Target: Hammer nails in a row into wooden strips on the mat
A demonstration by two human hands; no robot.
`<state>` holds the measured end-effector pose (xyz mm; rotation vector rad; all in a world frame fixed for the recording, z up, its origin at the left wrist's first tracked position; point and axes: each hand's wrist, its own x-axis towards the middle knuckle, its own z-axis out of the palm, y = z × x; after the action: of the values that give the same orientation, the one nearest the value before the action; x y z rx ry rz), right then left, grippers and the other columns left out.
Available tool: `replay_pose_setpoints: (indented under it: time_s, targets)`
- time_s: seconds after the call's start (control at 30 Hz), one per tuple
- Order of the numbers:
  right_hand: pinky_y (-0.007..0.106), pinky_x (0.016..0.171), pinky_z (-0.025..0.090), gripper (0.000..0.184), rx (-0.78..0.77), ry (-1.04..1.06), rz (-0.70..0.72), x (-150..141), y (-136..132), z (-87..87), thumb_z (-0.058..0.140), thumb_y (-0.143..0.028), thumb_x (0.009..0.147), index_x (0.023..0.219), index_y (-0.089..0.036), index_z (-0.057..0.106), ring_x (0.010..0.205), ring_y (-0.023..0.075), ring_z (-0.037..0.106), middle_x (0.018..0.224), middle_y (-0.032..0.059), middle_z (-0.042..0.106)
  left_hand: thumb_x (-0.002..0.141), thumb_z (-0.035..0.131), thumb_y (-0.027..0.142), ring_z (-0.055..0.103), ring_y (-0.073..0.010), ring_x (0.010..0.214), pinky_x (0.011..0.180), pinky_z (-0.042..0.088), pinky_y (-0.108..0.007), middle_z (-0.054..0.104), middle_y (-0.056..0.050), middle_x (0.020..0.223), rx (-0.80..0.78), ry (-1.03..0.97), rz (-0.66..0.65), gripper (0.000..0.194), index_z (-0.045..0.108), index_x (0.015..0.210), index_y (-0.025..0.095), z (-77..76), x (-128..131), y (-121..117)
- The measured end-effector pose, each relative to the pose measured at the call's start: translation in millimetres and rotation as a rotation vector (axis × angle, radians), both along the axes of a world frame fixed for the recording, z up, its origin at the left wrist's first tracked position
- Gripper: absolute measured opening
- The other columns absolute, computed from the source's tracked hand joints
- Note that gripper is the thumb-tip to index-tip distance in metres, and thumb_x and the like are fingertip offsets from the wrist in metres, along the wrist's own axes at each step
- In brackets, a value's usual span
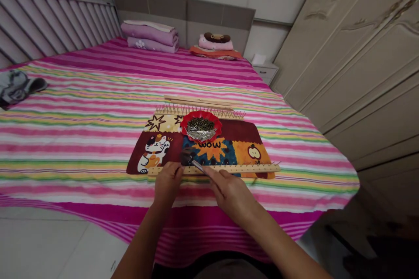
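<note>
A light wooden strip [242, 168] with a row of nails lies across the front of a patterned mat [173, 148]. My right hand [234, 192] is wrapped round the handle of a hammer [197, 165], whose dark, slightly blurred head is just above the strip. Close to the hammer head, my left hand [168, 183] is closed over the strip's left part, fingers pinched together; what lies between the fingertips is hidden. Behind the hammer, a red scalloped bowl [220, 130] holds many loose nails, some silvery, some darker.
Beyond the bowl lies another strip [240, 116] bristling with upright nails, and bare wooden strips [196, 101] behind it. The mat rests on a bed with a striped sheet [81, 139]. Folded bedding [150, 37] sits near the headboard. Grey cloth [19, 87] lies left; wardrobes [353, 52] line the right.
</note>
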<state>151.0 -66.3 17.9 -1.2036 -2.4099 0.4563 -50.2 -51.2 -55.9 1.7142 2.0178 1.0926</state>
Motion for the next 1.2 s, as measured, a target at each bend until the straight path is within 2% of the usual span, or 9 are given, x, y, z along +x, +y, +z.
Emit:
replay_pose_setpoints:
  time_s: [0.1, 0.23, 0.3, 0.43, 0.57, 0.77, 0.93, 1.07, 1.2]
  targets:
    - [0.038, 0.077, 0.055, 0.047, -0.019, 0.145, 0.012, 10, -9, 4.0, 0.039, -0.013, 0.09, 0.137, -0.021, 0.043, 0.088, 0.0229, 0.065, 0.101, 0.0114, 0.066, 0.078, 0.049, 0.032, 0.059, -0.0173, 0.076, 0.07, 0.043, -0.027, 0.065, -0.003, 0.078, -0.004, -0.001, -0.005, 0.02, 0.066, 0.073, 0.023, 1.6, 1, -1]
    - [0.031, 0.082, 0.054, 0.044, -0.163, 0.336, 0.019, 39, -35, 1.1, 0.04, -0.016, 0.093, 0.136, -0.028, 0.042, 0.095, 0.0185, 0.064, 0.108, 0.0058, 0.068, 0.075, 0.052, 0.031, 0.059, -0.0185, 0.074, 0.069, 0.043, -0.029, 0.066, -0.005, 0.083, -0.03, 0.034, -0.011, 0.021, 0.068, 0.086, 0.022, 5.4, -7, -2]
    - [0.029, 0.084, 0.053, 0.041, -0.265, 0.327, 0.028, 56, -50, -10.4, 0.042, -0.018, 0.093, 0.133, -0.028, 0.046, 0.1, 0.0187, 0.064, 0.113, 0.0052, 0.068, 0.072, 0.056, 0.032, 0.059, -0.0206, 0.078, 0.074, 0.044, -0.031, 0.066, -0.006, 0.088, 0.002, 0.108, -0.05, 0.025, 0.067, 0.093, 0.022, 6.3, -18, -1]
    - [0.028, 0.085, 0.053, 0.038, -0.413, 0.289, -0.026, 83, -78, -48.6, 0.043, -0.02, 0.092, 0.129, -0.027, 0.053, 0.102, 0.0201, 0.065, 0.116, 0.0053, 0.068, 0.064, 0.063, 0.032, 0.057, -0.028, 0.091, 0.082, 0.04, -0.039, 0.068, -0.008, 0.096, -0.006, 0.352, -0.111, 0.028, 0.07, 0.09, 0.025, 4.3, -41, 2]
    - [0.03, 0.087, 0.052, 0.039, -0.461, 0.301, -0.09, 95, -93, -76.5, 0.043, -0.016, 0.089, 0.125, -0.024, 0.057, 0.103, 0.0209, 0.065, 0.114, 0.0062, 0.069, 0.067, 0.059, 0.035, 0.059, -0.0271, 0.089, 0.079, 0.041, -0.038, 0.07, -0.007, 0.094, -0.096, 0.444, -0.182, 0.026, 0.071, 0.088, 0.026, 2.1, -53, 8]
    - [0.028, 0.082, 0.052, 0.036, -0.464, 0.336, -0.131, 99, -93, -78.7, 0.041, -0.019, 0.091, 0.122, -0.026, 0.058, 0.093, 0.0186, 0.066, 0.107, 0.0029, 0.071, 0.072, 0.051, 0.041, 0.059, -0.0245, 0.091, 0.081, 0.043, -0.036, 0.069, -0.005, 0.096, -0.087, 0.447, -0.306, 0.032, 0.069, 0.094, 0.025, -4.4, -39, 31]
    - [0.025, 0.08, 0.052, 0.034, -0.454, 0.337, -0.157, 104, -90, -82.5, 0.042, -0.022, 0.092, 0.121, -0.026, 0.058, 0.089, 0.0174, 0.067, 0.103, 0.0024, 0.072, 0.072, 0.049, 0.039, 0.06, -0.026, 0.088, 0.079, 0.044, -0.038, 0.07, -0.006, 0.092, -0.089, 0.472, -0.299, 0.032, 0.069, 0.093, 0.024, -9.7, -24, 42]
    - [0.026, 0.08, 0.052, 0.033, -0.455, 0.339, -0.181, 112, -88, -91.6, 0.042, -0.022, 0.092, 0.121, -0.025, 0.059, 0.091, 0.0187, 0.067, 0.106, 0.0044, 0.071, 0.069, 0.051, 0.039, 0.06, -0.025, 0.094, 0.084, 0.045, -0.037, 0.069, -0.008, 0.1, -0.087, 0.36, -0.342, 0.04, 0.067, 0.1, 0.022, 2.0, -29, 43]
    - [0.027, 0.085, 0.051, 0.035, -0.501, 0.357, -0.186, 120, -84, -105.6, 0.044, -0.02, 0.091, 0.122, -0.025, 0.058, 0.099, 0.0194, 0.066, 0.112, 0.0053, 0.07, 0.073, 0.045, 0.038, 0.061, -0.0215, 0.095, 0.084, 0.046, -0.032, 0.069, -0.006, 0.102, -0.106, 0.277, -0.313, 0.038, 0.067, 0.1, 0.022, 31.6, -31, 57]
